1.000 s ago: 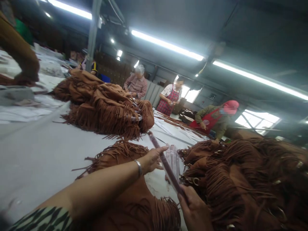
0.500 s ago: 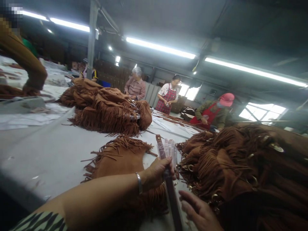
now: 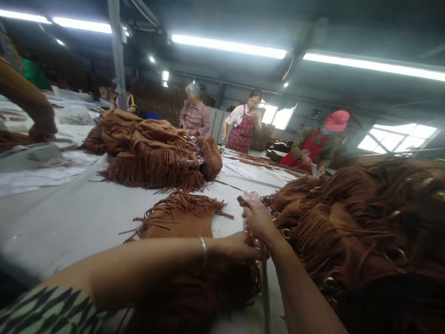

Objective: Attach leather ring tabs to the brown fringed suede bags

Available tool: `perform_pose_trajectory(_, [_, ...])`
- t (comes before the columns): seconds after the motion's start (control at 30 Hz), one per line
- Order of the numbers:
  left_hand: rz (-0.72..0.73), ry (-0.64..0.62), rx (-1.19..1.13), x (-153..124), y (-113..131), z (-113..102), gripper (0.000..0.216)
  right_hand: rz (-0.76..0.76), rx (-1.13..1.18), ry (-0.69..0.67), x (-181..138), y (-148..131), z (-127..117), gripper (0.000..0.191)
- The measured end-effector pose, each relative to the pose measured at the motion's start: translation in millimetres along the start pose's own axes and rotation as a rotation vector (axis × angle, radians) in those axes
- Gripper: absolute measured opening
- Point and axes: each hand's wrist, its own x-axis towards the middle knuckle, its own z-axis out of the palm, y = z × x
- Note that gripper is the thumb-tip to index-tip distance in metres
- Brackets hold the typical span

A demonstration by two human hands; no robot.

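Note:
A brown leather strap [image 3: 265, 292] runs down in front of me, edge-on to the camera. My left hand [image 3: 239, 247], with a silver bracelet at the wrist, is closed around its middle. Higher up, my right hand [image 3: 257, 220] grips the strap near its top end, which pokes out past the fingers. Clear plastic wrap [image 3: 251, 195] shows just behind the right hand. Beneath and left of my hands, a brown fringed bag [image 3: 182, 221] lies flat on the white table [image 3: 86, 204]. My forearm covers its lower part.
One heap of fringed bags [image 3: 149, 144] sits at the table's far left. Another heap [image 3: 340, 204] with metal rings rises close on my right. Co-workers stand beyond the table, one in a red apron [image 3: 306, 150]. A co-worker's arm [image 3: 31, 97] reaches in from the left.
My right hand has moved up from beside the strap and closed on its upper part. My left hand has shifted slightly right. The strap has turned from flat to edge-on.

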Motion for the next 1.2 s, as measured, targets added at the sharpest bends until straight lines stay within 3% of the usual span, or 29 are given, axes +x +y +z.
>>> perform_pose_trajectory(0.13, [-0.029,0.036,0.756,13.7,4.9,-89.6,0.026,0.101,0.060,0.031,-2.2,56.5,24.9,0.040])
perform_pose_trajectory(0.27, [-0.108,0.049,0.865,72.1,9.2,-164.9,0.036,0.155,-0.003,0.013,-9.8,80.2,66.4,0.026])
perform_pose_trajectory(0.37, [-0.241,-0.091,0.890,122.5,-5.0,-188.3,0.045,0.151,-0.045,-0.028,-12.7,86.1,85.7,0.027])
perform_pose_trajectory(0.47, [-0.411,-0.266,0.886,155.2,-26.9,-190.8,0.053,0.165,0.003,-0.038,-13.5,93.1,90.2,0.046])
perform_pose_trajectory(0.53, [-0.469,-0.359,0.846,163.1,-36.9,-189.0,0.054,0.209,0.105,0.015,-13.3,97.9,89.5,0.054])
perform_pose_trajectory(0.63, [-0.477,-0.445,0.768,159.6,-38.5,-188.4,0.051,0.311,0.216,0.096,-11.5,102.5,87.1,0.057])
perform_pose_trajectory(0.73, [-0.438,-0.437,0.761,148.1,-27.7,-187.8,0.052,0.337,0.231,0.103,-9.1,103.2,82.7,0.055])
perform_pose_trajectory(0.83, [-0.369,-0.341,0.825,129.9,-14.9,-177.7,0.055,0.330,0.300,0.170,-8.2,101.3,77.7,0.051])
perform_pose_trajectory(0.97, [-0.188,-0.076,0.985,92.3,-10.4,-149.0,0.054,0.348,0.525,0.258,-9.1,97.0,72.4,0.046])
perform_pose_trajectory(1.2, [0.075,0.339,1.385,34.9,-25.1,-110.0,0.047,0.354,1.080,0.124,-13.7,78.2,59.3,0.041])
